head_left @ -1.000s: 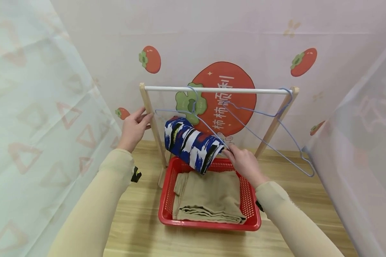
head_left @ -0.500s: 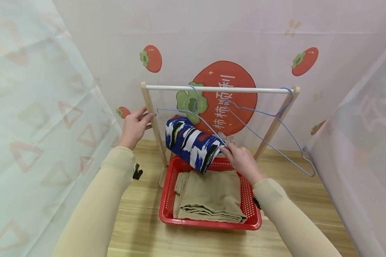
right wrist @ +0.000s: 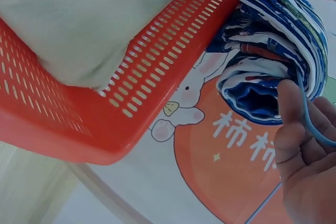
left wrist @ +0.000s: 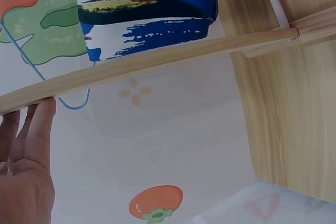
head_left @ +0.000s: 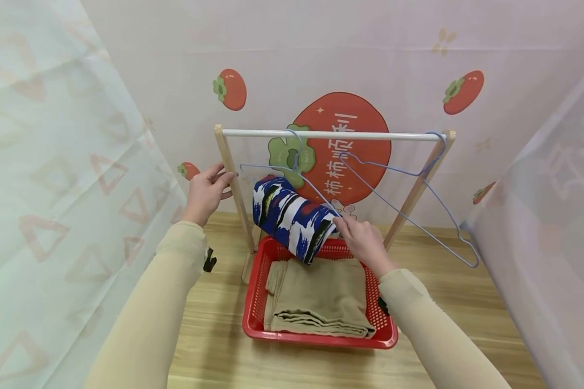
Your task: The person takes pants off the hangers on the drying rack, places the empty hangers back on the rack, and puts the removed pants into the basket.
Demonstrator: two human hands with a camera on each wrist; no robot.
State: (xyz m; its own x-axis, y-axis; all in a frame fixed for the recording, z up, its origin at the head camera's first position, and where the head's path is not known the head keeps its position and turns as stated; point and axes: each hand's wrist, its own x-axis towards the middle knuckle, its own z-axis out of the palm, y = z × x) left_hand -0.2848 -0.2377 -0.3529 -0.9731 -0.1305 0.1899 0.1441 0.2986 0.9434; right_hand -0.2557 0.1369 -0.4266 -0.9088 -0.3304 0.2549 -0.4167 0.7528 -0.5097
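My right hand [head_left: 365, 243] pinches the lower right corner of a blue wire hanger [head_left: 316, 189], beside the folded garment's edge. That folded garment [head_left: 292, 219], patterned blue, white, black and red, hangs draped over the hanger's lower bar; its rolled layers show in the right wrist view. The hanger's hook sits over the white rail [head_left: 370, 135] of a rack. With extended fingertips, my left hand [head_left: 206, 189] touches the rack's left wooden post [left wrist: 157, 59]. The far side of that contact is hidden.
Below the garment stands a red perforated basket [head_left: 321, 341] holding folded khaki cloth [head_left: 321, 292]. A second blue hanger [head_left: 448, 213] hangs at the rack's right post [head_left: 409, 200]. Printed white sheets [head_left: 175, 81] enclose the wood-patterned floor [head_left: 214, 335].
The view has shifted slightly. The right hand keeps its pinch on the hanger, the left stays against the post, and the garment hangs almost the same.
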